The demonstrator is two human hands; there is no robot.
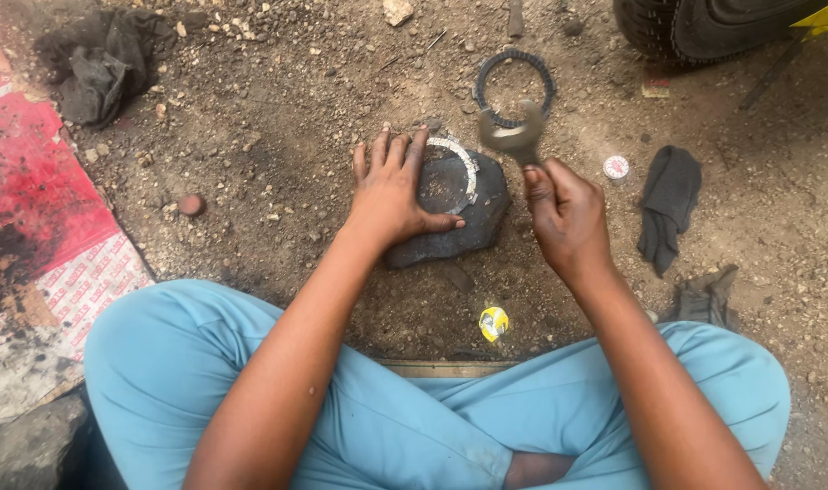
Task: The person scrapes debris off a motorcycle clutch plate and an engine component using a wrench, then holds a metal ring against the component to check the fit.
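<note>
Crossed legs in blue trousers [205,363] frame the left hand [391,195], flat and spread, pinning a toothed ring [459,163] onto a dark stone [468,222], while the right hand [568,213], clamped on a metal tool [512,136], is poised to strike or scrape next.

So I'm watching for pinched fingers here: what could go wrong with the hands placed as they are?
1. The left hand lies flat on the dark stone, fingers beside the curved metal strip; a blow from the wrench in the right hand could catch them.
2. The stone sits on loose gravel and might rock.
3. The toothed ring lies close behind and could get knocked into the dirt.
</note>
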